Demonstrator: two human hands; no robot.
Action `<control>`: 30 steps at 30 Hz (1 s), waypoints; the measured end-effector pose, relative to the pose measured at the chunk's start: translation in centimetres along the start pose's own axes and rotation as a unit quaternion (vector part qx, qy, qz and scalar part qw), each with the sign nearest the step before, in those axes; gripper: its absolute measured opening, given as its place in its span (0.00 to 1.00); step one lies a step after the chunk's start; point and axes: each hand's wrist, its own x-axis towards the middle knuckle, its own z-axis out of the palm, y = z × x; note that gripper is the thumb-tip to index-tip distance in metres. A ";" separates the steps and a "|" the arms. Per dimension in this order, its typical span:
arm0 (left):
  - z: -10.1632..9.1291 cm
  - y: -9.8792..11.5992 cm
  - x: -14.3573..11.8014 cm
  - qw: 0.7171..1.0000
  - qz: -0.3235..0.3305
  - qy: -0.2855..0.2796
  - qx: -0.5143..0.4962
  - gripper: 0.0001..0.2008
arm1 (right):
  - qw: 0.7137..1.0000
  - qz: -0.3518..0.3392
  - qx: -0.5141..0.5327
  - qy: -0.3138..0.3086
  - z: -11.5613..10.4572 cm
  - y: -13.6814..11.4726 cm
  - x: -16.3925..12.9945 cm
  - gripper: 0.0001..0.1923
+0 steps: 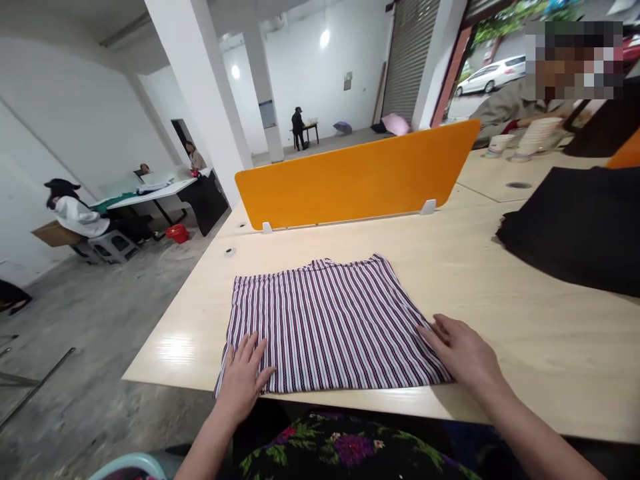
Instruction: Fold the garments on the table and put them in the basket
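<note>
A folded striped garment (327, 323), purple, white and red, lies flat on the light wooden table (525, 313) near its front edge. My left hand (243, 375) rests palm down on the garment's near left corner, fingers spread. My right hand (463, 353) lies flat on the garment's near right edge, fingertips on the cloth. Neither hand grips anything.
An orange divider panel (357, 175) stands across the table behind the garment. A black cloth (575, 227) lies at the right. Stacked bowls (537, 137) and a seated person are beyond it. Other people sit at a table far left.
</note>
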 end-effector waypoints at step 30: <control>-1.0 6.0 2.9 0.983 0.003 -0.089 -0.161 0.34 | 0.882 -0.348 0.115 -0.298 4.9 -28.7 -0.2 0.10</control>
